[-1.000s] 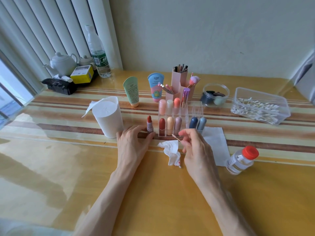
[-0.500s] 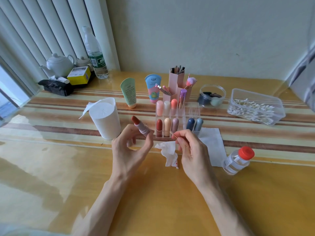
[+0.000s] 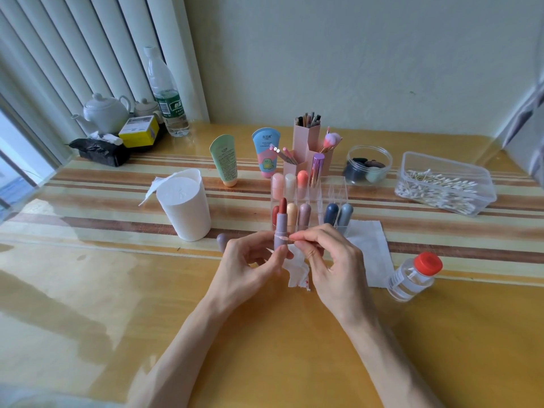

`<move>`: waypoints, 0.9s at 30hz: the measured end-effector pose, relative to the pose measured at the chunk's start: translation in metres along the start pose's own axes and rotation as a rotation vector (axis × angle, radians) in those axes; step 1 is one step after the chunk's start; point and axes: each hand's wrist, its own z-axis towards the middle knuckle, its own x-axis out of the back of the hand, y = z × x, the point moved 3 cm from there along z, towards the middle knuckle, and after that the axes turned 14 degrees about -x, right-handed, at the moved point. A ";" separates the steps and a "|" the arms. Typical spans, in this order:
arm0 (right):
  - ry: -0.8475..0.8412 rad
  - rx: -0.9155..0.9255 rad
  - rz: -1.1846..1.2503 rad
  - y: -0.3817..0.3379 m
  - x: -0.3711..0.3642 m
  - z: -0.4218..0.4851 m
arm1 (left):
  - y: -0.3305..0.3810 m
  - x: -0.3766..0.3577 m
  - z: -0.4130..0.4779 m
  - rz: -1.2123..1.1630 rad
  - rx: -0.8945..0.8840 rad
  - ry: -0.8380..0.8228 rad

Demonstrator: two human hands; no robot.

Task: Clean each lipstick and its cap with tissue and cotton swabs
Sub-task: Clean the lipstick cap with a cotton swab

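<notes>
One lipstick (image 3: 280, 228): uncapped, lifted off the bench (image 3: 294, 334) since a second ago, held upright before the organizer (image 3: 332, 189).
Left hand (image 3: 250, 260): fingers (image 3: 279, 256) grasp the lower tube.
Right hand (image 3: 332, 260): fingers pinch a cotton swab (image 3: 284, 237), tip touching the tube.
Cap (image 3: 221, 240): on bench, left of left hand.
Assessment: swabbing of tube judged starting; cap pending.

Head view, downward, near the table (image 3: 88, 290)

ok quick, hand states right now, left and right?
Left hand: holding the uncapped lipstick upright by its base.
Right hand: pinching a cotton swab, tip against the lipstick's tube.
</notes>
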 end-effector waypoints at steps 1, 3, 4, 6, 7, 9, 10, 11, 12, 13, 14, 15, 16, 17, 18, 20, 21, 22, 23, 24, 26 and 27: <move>0.005 -0.001 -0.004 0.000 0.000 0.000 | 0.000 0.000 0.000 0.001 -0.005 -0.015; 0.009 -0.010 -0.008 0.001 0.000 0.000 | 0.001 -0.001 0.000 0.010 -0.021 -0.039; 0.007 -0.017 -0.005 0.002 0.000 0.000 | 0.001 -0.001 0.000 0.015 -0.025 -0.046; -0.005 -0.036 0.006 0.003 -0.001 -0.001 | -0.001 -0.002 0.001 0.016 -0.026 -0.049; -0.013 -0.047 0.013 0.004 -0.001 -0.001 | -0.001 -0.002 0.001 0.012 -0.026 -0.047; -0.024 -0.079 0.029 0.006 -0.001 -0.001 | -0.003 -0.001 0.001 0.005 -0.035 -0.046; -0.026 -0.102 0.039 0.006 -0.002 -0.002 | -0.004 -0.001 0.001 0.008 -0.045 -0.052; -0.028 -0.129 0.052 0.007 -0.002 -0.002 | -0.006 0.000 0.001 0.011 -0.054 -0.063; -0.030 -0.157 0.065 0.008 -0.002 -0.002 | -0.007 0.000 0.001 0.006 -0.062 -0.072; -0.032 -0.185 0.075 0.009 -0.002 -0.002 | -0.007 -0.001 0.001 -0.010 -0.067 -0.077; -0.032 -0.210 0.080 0.010 -0.002 -0.002 | -0.007 -0.001 0.002 -0.039 -0.067 -0.075; -0.036 -0.229 0.084 0.012 -0.002 -0.002 | -0.008 -0.002 0.001 -0.075 -0.061 -0.064; -0.044 -0.242 0.089 0.013 -0.003 -0.002 | -0.009 -0.002 0.001 -0.107 -0.044 -0.047; -0.056 -0.247 0.092 0.015 -0.003 -0.001 | -0.011 -0.002 0.001 -0.128 -0.026 -0.034; -0.070 -0.246 0.095 0.016 -0.004 -0.001 | -0.013 -0.002 0.000 -0.136 -0.013 -0.031; -0.098 -0.251 0.108 0.017 -0.005 0.000 | -0.017 -0.001 -0.001 -0.138 -0.008 -0.048; -0.107 -0.257 0.119 0.017 -0.005 0.000 | -0.017 -0.001 -0.001 -0.132 -0.009 -0.053; -0.113 -0.260 0.130 0.017 -0.005 0.000 | -0.018 -0.001 -0.001 -0.124 -0.009 -0.052; -0.117 -0.259 0.141 0.018 -0.005 0.001 | -0.018 0.000 0.000 -0.120 -0.005 -0.045; -0.122 -0.255 0.151 0.018 -0.005 0.001 | -0.018 0.000 0.000 -0.117 0.001 -0.035; -0.142 -0.250 0.177 0.018 -0.006 0.001 | -0.018 0.001 0.000 -0.112 0.003 -0.015; -0.150 -0.252 0.190 0.018 -0.007 0.001 | -0.019 0.002 0.000 -0.110 -0.001 -0.010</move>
